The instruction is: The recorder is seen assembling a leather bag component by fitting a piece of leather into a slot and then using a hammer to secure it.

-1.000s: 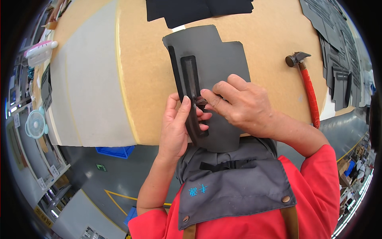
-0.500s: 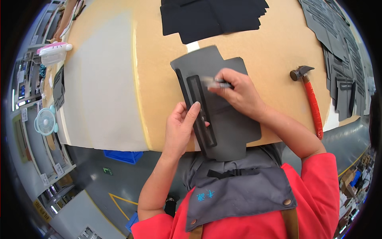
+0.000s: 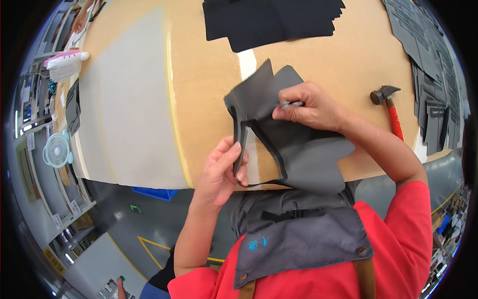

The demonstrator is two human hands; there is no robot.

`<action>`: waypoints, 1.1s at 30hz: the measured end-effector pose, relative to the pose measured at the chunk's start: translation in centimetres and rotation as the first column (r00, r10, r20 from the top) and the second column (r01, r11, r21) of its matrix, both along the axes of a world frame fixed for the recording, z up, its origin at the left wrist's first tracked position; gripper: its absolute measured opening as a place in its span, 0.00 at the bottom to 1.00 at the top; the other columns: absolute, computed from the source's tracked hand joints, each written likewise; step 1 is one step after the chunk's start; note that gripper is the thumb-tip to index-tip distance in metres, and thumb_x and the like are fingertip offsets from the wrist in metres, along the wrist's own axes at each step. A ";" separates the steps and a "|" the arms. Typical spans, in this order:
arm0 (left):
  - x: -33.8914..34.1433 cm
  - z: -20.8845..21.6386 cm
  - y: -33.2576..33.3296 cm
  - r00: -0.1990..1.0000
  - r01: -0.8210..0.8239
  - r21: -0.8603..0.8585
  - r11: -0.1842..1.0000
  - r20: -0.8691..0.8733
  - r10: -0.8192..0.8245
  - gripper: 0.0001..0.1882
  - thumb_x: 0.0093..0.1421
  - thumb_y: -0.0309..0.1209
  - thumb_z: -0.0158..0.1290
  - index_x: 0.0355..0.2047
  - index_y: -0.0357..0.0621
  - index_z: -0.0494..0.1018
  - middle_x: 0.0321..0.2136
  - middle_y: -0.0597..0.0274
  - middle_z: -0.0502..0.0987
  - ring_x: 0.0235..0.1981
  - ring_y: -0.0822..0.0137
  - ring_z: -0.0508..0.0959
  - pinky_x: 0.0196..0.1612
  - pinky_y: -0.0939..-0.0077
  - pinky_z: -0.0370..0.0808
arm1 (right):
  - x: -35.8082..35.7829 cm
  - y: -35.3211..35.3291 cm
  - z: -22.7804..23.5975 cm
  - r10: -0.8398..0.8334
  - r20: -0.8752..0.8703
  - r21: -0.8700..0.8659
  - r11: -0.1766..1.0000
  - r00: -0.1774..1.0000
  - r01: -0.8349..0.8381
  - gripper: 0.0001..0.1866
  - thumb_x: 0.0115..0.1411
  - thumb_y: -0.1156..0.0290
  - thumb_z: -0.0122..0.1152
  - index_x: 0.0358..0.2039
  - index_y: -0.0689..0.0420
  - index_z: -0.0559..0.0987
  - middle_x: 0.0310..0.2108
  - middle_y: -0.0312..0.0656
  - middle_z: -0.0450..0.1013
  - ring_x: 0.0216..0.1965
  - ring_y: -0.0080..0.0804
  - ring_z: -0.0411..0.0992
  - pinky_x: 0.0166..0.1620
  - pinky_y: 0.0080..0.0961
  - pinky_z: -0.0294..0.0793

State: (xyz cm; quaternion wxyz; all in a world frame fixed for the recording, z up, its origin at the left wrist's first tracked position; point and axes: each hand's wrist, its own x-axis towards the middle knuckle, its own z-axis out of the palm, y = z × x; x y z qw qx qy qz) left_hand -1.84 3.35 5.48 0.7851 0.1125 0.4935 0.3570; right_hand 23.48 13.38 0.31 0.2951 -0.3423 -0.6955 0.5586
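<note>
A dark grey leather-like panel [image 3: 311,159] is bent and lifted above the near edge of the worktable. Its long slot stands open between black-edged borders, and the tabletop shows through. My left hand [image 3: 219,167] pinches the narrow strip along the slot's left side, thumb on top and fingers beneath. Over the panel's upper middle, my right hand [image 3: 313,107] is closed around a small metallic tool [image 3: 294,104]; its exact kind is hidden by the fingers. Whether those fingers also grip the panel, I cannot tell.
A red-handled hammer [image 3: 393,117] lies right of my right hand. Black panels [image 3: 271,22] are stacked at the far side, grey pieces [image 3: 433,79] along the right edge. A small fan [image 3: 57,150] is at left. A blue bin [image 3: 154,193] sits below the table; another person's arm [image 3: 121,289] shows lower left.
The panel has gone from fairly flat to bent, and its slot has been spread open. My left hand has shifted slightly left with the strip; my right hand has moved slightly right with the tool.
</note>
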 end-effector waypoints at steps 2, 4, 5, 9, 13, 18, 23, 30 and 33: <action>-0.2 -0.9 0.6 0.999 0.005 0.036 0.999 0.043 -0.007 0.07 0.73 0.36 0.53 0.44 0.47 0.71 0.30 0.66 0.78 0.21 0.75 0.76 0.24 0.76 0.77 | -0.1 -0.2 0.1 0.026 0.011 0.042 0.999 1.000 -0.026 0.29 0.64 0.55 0.70 0.18 0.60 0.66 0.16 0.40 0.53 0.21 0.23 0.52 0.24 0.29 0.57; -0.4 -1.8 0.8 0.997 0.011 0.070 0.998 0.077 -0.016 0.08 0.72 0.36 0.54 0.44 0.47 0.72 0.30 0.66 0.78 0.22 0.75 0.77 0.24 0.77 0.78 | -0.3 -0.5 0.4 0.072 -0.016 0.062 0.996 0.997 -0.071 0.27 0.63 0.55 0.71 0.19 0.61 0.69 0.16 0.44 0.56 0.20 0.29 0.54 0.24 0.33 0.58; -0.3 -2.2 0.9 1.000 -0.015 0.056 0.998 0.009 0.014 0.08 0.72 0.36 0.54 0.45 0.46 0.73 0.31 0.65 0.79 0.25 0.74 0.79 0.26 0.77 0.80 | -0.2 -0.5 0.6 0.068 -0.016 0.066 0.996 0.998 -0.066 0.27 0.63 0.55 0.71 0.19 0.61 0.69 0.16 0.44 0.56 0.20 0.29 0.54 0.24 0.33 0.58; 0.8 -2.1 1.0 0.986 -0.029 0.099 0.995 -0.161 0.044 0.09 0.72 0.36 0.54 0.45 0.44 0.74 0.32 0.65 0.79 0.33 0.71 0.84 0.31 0.73 0.84 | 0.1 -0.7 0.9 0.091 0.058 0.043 0.995 0.994 -0.094 0.20 0.67 0.60 0.66 0.24 0.60 0.74 0.19 0.39 0.66 0.23 0.25 0.62 0.29 0.27 0.65; 1.0 -2.2 0.1 0.991 -0.075 0.122 0.990 -0.100 0.087 0.10 0.72 0.35 0.55 0.46 0.42 0.75 0.37 0.61 0.82 0.37 0.69 0.85 0.34 0.75 0.85 | -0.8 -2.4 3.1 -0.113 0.011 -0.234 0.966 0.994 0.112 0.11 0.72 0.65 0.57 0.41 0.60 0.81 0.28 0.32 0.71 0.30 0.21 0.67 0.37 0.21 0.69; 1.8 -1.2 -0.1 0.979 -0.094 0.135 0.986 -0.166 0.116 0.10 0.72 0.34 0.55 0.47 0.41 0.74 0.40 0.59 0.82 0.41 0.66 0.85 0.36 0.73 0.86 | -0.4 -7.7 3.9 -0.153 0.038 -0.282 0.946 0.988 0.157 0.23 0.77 0.60 0.50 0.64 0.62 0.74 0.40 0.39 0.75 0.40 0.23 0.71 0.45 0.23 0.72; 1.9 -1.0 -0.4 0.980 -0.092 0.161 0.983 -0.161 0.119 0.10 0.72 0.34 0.55 0.47 0.41 0.74 0.41 0.59 0.82 0.42 0.68 0.84 0.37 0.73 0.86 | -1.7 -9.8 3.5 -0.247 -0.006 -0.545 0.813 0.969 0.204 0.22 0.75 0.57 0.54 0.55 0.63 0.81 0.30 0.32 0.77 0.34 0.14 0.70 0.38 0.18 0.71; 2.3 -1.1 -1.0 0.983 -0.074 0.240 0.968 -0.146 0.111 0.07 0.72 0.32 0.54 0.45 0.44 0.75 0.41 0.61 0.82 0.46 0.70 0.82 0.41 0.77 0.82 | -2.9 -9.7 2.7 -0.284 -0.056 -0.589 0.784 0.957 0.198 0.19 0.75 0.60 0.54 0.46 0.64 0.84 0.27 0.28 0.72 0.33 0.13 0.66 0.38 0.17 0.68; 2.3 -0.9 -1.1 0.981 -0.089 0.249 0.964 -0.143 0.128 0.07 0.72 0.32 0.54 0.46 0.44 0.75 0.42 0.61 0.82 0.47 0.70 0.81 0.41 0.76 0.82 | -3.4 -9.8 2.7 -0.337 -0.091 -0.575 0.786 0.937 0.227 0.20 0.74 0.59 0.56 0.41 0.63 0.85 0.25 0.26 0.70 0.30 0.12 0.63 0.32 0.17 0.65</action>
